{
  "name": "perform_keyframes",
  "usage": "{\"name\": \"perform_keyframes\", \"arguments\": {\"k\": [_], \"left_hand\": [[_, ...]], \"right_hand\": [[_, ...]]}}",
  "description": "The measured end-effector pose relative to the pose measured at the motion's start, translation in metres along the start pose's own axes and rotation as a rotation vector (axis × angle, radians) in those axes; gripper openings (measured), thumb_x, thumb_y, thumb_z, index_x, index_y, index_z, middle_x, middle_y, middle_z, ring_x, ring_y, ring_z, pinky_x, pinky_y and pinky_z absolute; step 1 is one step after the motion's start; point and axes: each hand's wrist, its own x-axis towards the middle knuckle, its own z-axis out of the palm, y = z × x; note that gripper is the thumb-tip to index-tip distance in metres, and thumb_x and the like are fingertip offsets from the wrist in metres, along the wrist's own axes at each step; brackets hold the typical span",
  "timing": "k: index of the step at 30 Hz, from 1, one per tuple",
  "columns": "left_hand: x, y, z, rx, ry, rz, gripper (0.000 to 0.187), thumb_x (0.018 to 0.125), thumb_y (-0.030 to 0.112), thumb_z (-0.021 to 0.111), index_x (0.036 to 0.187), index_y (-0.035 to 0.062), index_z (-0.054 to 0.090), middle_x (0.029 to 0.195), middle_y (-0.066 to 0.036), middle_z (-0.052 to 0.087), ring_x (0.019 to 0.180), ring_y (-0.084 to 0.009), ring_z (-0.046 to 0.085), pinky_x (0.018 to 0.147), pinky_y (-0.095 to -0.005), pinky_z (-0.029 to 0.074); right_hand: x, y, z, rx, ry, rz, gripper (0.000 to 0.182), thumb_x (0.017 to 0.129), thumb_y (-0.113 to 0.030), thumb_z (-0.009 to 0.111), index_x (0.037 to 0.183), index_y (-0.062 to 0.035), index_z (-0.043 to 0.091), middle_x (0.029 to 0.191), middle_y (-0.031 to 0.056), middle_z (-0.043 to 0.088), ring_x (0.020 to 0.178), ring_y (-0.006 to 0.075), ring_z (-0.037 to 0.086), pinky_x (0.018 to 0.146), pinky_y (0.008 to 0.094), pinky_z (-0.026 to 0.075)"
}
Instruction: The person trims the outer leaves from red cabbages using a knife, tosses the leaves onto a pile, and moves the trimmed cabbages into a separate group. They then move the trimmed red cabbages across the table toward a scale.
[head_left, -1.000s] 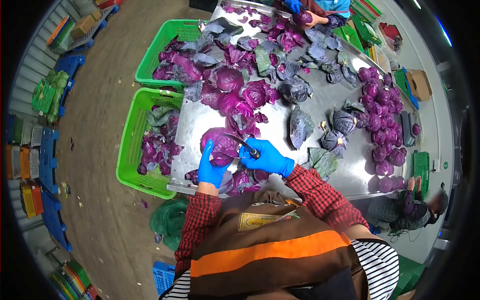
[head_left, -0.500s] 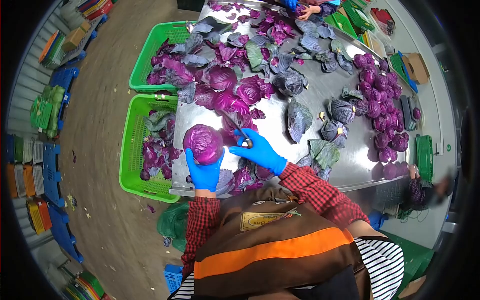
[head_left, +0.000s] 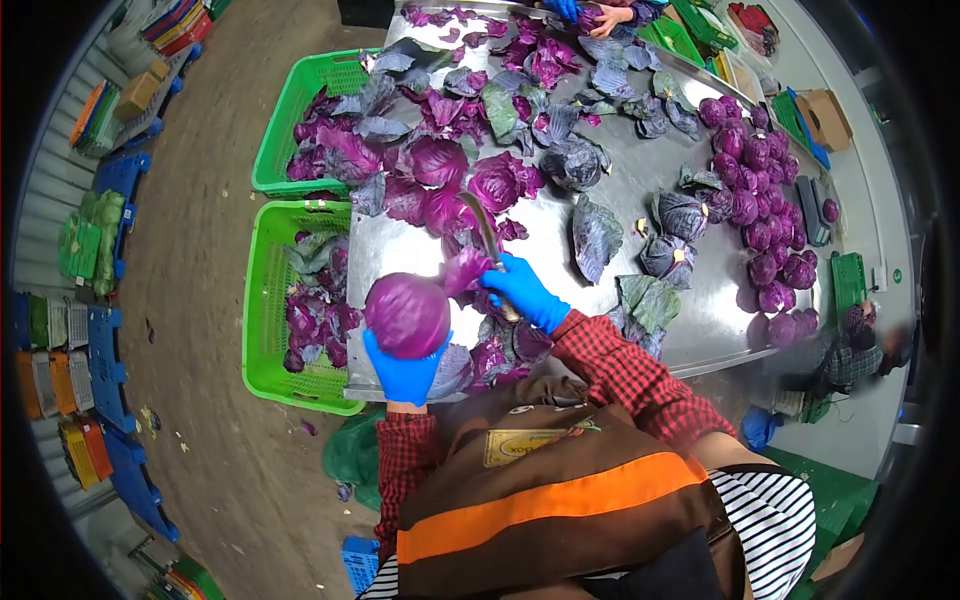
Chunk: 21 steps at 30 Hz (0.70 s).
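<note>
- My left hand [head_left: 407, 372], in a blue glove, is cupped under a round purple cabbage [head_left: 407, 316], fingers and thumb spread around its lower side to grip it.
- My right hand [head_left: 527, 292], also gloved in blue, is closed around the handle of a curved knife [head_left: 484, 222], whose blade points up and away from me.
- A loose purple leaf [head_left: 465, 271] lies between my right hand and the cabbage, close against my fingers; I cannot tell whether they pinch it.
- Beyond both hands, peeled leaves and purple heads [head_left: 438, 162] are heaped on the metal surface [head_left: 385, 238].
- Left of my left hand is a green crate [head_left: 262, 345] holding leaves, with another green crate [head_left: 272, 130] beyond it, also loaded with leaves.
- Right of my right hand lies a large dark leaf [head_left: 596, 240], then two dark-leaved cabbages [head_left: 668, 260] near each other.
- Farther right, many smooth purple cabbages [head_left: 764, 205] are grouped together.
- Across the surface, far ahead of my hands, another person's hands [head_left: 608, 19] are at a purple cabbage.
</note>
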Motion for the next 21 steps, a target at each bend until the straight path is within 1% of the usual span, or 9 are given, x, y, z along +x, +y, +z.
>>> {"name": "perform_keyframes", "arguments": {"k": [1,2,4,7,10,12,14,17,21], "left_hand": [[-0.006,0.004,0.008,0.101,-0.207,-0.137,0.088,0.085,0.076,0.045,0.147,0.0139,0.038,0.147,-0.018,0.041,0.135,-0.0398,0.042,0.109,-0.0622,0.036],[-0.005,0.007,0.008,0.105,-0.203,-0.144,0.088,0.085,0.076,0.045,0.147,0.0139,0.038,0.147,-0.018,0.041,0.135,-0.0398,0.042,0.109,-0.0622,0.036],[-0.005,0.013,0.008,0.324,0.281,0.098,0.09,0.083,0.078,0.046,0.146,0.0133,0.04,0.148,-0.017,0.041,0.135,-0.0392,0.041,0.108,-0.0616,0.038],[0.005,0.017,-0.008,0.3,0.223,0.025,0.085,0.085,0.076,0.046,0.144,0.0154,0.043,0.146,-0.016,0.043,0.132,-0.0401,0.044,0.104,-0.0673,0.038],[-0.004,0.003,-0.001,0.121,0.221,-0.091,0.08,0.086,0.074,0.047,0.143,0.0181,0.044,0.145,-0.015,0.043,0.13,-0.0404,0.045,0.102,-0.0696,0.039],[0.002,-0.006,0.005,0.163,0.275,0.061,0.08,0.086,0.074,0.048,0.144,0.0192,0.042,0.146,-0.015,0.042,0.13,-0.0408,0.044,0.101,-0.0705,0.039],[0.005,-0.009,0.004,0.194,0.294,0.085,0.077,0.088,0.071,0.047,0.144,0.0187,0.041,0.146,-0.015,0.043,0.13,-0.0393,0.045,0.102,-0.066,0.041],[0.014,-0.011,0.003,0.187,0.228,0.11,0.07,0.093,0.065,0.044,0.144,0.0169,0.042,0.145,-0.015,0.044,0.129,-0.0346,0.048,0.105,-0.0539,0.044],[0.015,-0.01,0.001,0.284,0.262,0.197,0.071,0.093,0.065,0.044,0.144,0.0158,0.043,0.144,-0.014,0.046,0.13,-0.0342,0.048,0.106,-0.0528,0.043]], "right_hand": [[0.002,-0.001,-0.008,0.024,0.008,0.005,0.019,0.085,-0.013,0.067,0.096,0.0009,0.061,0.073,0.0026,0.061,0.06,0.0098,0.057,0.054,0.0243,0.048],[0.001,0.001,-0.013,0.052,0.018,0.015,0.02,0.085,-0.012,0.067,0.098,0.001,0.061,0.073,0.0025,0.06,0.058,0.0099,0.057,0.053,0.0245,0.048],[-0.009,-0.005,-0.018,-0.02,-0.023,0.002,0.024,0.086,-0.014,0.066,0.104,0.0012,0.062,0.072,0.0022,0.06,0.058,0.0099,0.056,0.053,0.0249,0.047],[-0.01,-0.012,-0.022,-0.231,-0.079,0.038,0.03,0.087,-0.019,0.066,0.11,-0.0001,0.063,0.071,0.003,0.061,0.061,0.0098,0.057,0.054,0.025,0.047],[-0.013,0.013,-0.021,-0.983,0.457,-0.458,0.043,0.085,-0.028,0.072,0.119,-0.0041,0.061,0.088,0.0072,0.065,0.077,0.0134,0.063,0.073,0.03,0.053],[-0.018,0.012,-0.013,-0.889,0.449,-0.402,0.049,0.085,-0.036,0.075,0.12,-0.0055,0.06,0.096,0.0101,0.065,0.086,0.0169,0.064,0.082,0.0336,0.053],[-0.028,0.012,0.003,-0.209,0.028,-0.143,0.058,0.081,-0.045,0.077,0.12,-0.0057,0.058,0.095,0.0134,0.066,0.086,0.0196,0.065,0.082,0.0346,0.052],[-0.057,-0.018,0.04,-0.554,-0.054,-0.007,0.058,0.077,-0.042,0.083,0.112,-0.0031,0.058,0.095,0.0069,0.065,0.088,0.0135,0.06,0.081,0.0314,0.051],[-0.047,0.005,0.05,-0.442,-0.011,-0.149,0.058,0.076,-0.048,0.082,0.098,-0.0025,0.055,0.082,0.0077,0.06,0.078,0.0153,0.059,0.074,0.0331,0.049]]}}
